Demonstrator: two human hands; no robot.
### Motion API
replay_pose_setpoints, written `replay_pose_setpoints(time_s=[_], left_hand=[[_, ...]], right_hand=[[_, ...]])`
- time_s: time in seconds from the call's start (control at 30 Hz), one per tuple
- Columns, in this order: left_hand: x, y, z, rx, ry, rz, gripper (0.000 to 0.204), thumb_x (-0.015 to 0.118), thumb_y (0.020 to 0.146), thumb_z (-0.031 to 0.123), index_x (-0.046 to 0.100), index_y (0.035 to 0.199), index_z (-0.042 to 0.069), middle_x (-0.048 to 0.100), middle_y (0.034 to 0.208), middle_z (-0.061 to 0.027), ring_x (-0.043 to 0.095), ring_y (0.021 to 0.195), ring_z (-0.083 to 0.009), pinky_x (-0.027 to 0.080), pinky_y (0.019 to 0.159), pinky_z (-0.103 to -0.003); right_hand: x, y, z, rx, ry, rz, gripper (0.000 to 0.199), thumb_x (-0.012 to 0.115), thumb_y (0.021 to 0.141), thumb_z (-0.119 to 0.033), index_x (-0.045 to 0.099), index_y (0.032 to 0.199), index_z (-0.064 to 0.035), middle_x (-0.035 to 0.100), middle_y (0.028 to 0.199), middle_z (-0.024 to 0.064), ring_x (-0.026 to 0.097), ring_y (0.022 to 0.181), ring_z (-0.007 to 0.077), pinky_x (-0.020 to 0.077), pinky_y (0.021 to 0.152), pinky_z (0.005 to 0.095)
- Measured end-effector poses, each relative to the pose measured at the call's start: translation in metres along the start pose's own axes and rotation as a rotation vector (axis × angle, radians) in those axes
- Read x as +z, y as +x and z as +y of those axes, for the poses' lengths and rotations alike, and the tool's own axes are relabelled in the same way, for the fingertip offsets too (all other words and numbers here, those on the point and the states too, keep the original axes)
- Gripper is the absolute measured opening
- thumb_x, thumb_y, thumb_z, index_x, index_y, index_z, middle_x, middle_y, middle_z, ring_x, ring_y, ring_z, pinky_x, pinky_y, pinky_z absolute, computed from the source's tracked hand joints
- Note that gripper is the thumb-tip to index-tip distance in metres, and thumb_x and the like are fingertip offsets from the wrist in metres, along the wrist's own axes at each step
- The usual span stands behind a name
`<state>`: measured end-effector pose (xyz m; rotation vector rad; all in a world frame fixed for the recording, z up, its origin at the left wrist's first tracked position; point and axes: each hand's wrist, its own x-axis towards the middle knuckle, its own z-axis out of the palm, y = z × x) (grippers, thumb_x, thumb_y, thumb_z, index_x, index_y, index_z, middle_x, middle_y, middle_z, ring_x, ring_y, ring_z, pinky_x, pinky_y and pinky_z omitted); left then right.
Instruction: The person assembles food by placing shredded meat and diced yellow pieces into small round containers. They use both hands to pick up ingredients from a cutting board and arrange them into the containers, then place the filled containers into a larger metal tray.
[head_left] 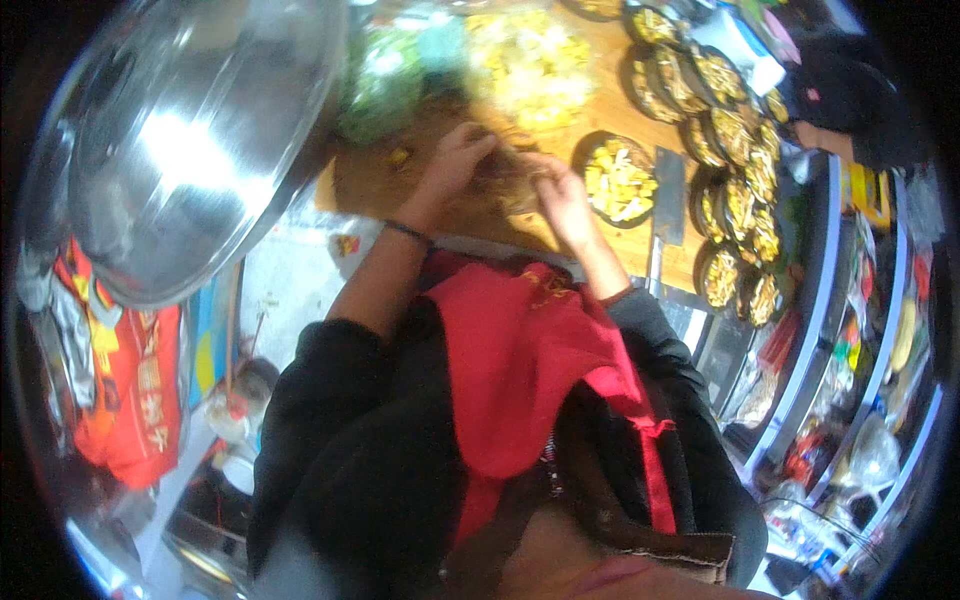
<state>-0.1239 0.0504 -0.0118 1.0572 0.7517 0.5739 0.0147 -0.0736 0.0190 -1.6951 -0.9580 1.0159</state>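
Observation:
Over the wooden board (370, 190), my left hand (462, 160) and my right hand (562, 200) are held close together with their fingers bent inward. A brownish, blurred clump (508, 185) lies between them; its kind is too smeared to make out. Both sets of fingers look closed on it. Just right of my right hand stands a dark bowl (620, 180) of yellow and pale cut pieces. Beside that bowl rests a cleaver (669, 197), its handle toward me. Beyond my hands is a heap of yellow pieces (530, 70), seemingly in a clear bag.
A large shiny metal lid or pan (200, 150) fills the left side. Next to it sits a green plastic bag (380, 85). Several filled dark bowls (735, 140) crowd the board's right end. Shelves with packages (860, 340) run along the far right. Red bags (135, 400) hang at left.

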Motion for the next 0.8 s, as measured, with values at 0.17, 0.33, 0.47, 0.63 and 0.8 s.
replay_pose_setpoints(time_s=[0.17,0.33,0.47,0.63,0.8], left_hand=[[-0.011,-0.014,-0.009,-0.045,-0.036,0.007,0.021,0.059,0.087,0.015,0.058,0.103,0.001,0.061,0.094,-0.0054,0.055,0.087,-0.0122,0.045,0.078,-0.026],[-0.037,-0.032,-0.014,-0.056,0.130,-0.115,0.015,0.059,0.085,0.009,0.058,0.097,0.001,0.060,0.088,-0.0050,0.055,0.084,-0.0109,0.047,0.075,-0.027],[-0.045,-0.035,-0.019,-0.026,0.270,-0.048,0.010,0.059,0.084,0.006,0.058,0.093,0.001,0.060,0.086,-0.0046,0.057,0.082,-0.0117,0.049,0.069,-0.026],[-0.058,-0.018,-0.008,0.170,0.274,0.093,0.011,0.057,0.086,0.007,0.059,0.095,0.002,0.061,0.086,-0.0047,0.058,0.081,-0.0139,0.049,0.067,-0.028],[-0.059,-0.009,0.011,0.262,0.796,0.153,0.015,0.057,0.086,0.011,0.062,0.098,0.004,0.065,0.099,-0.0123,0.063,0.090,-0.0264,0.050,0.072,-0.037]], right_hand=[[0.003,-0.005,-0.003,0.106,-0.209,0.076,0.021,0.052,0.090,-0.009,0.056,0.109,-0.0036,0.055,0.072,-0.0025,0.046,0.057,0.0051,0.0390,0.052,0.0200],[0.008,-0.015,-0.022,0.085,-0.557,0.015,0.018,0.059,0.081,-0.017,0.063,0.095,-0.0057,0.062,0.077,0.0155,0.059,0.062,0.0185,0.0475,0.061,0.0296],[0.013,-0.015,-0.030,-0.001,-0.679,0.038,0.026,0.060,0.075,-0.011,0.061,0.101,-0.0069,0.063,0.079,0.0149,0.061,0.063,0.0205,0.0481,0.060,0.0315],[-0.001,-0.004,-0.026,0.093,-0.049,0.173,0.030,0.052,0.077,0.002,0.056,0.107,-0.0017,0.055,0.071,-0.0007,0.048,0.058,0.0053,0.0401,0.053,0.0184],[-0.016,0.012,-0.017,0.081,0.211,0.272,0.028,0.061,0.084,-0.002,0.053,0.111,0.0011,0.061,0.084,0.0038,0.054,0.067,0.0068,0.0447,0.061,0.0184]])
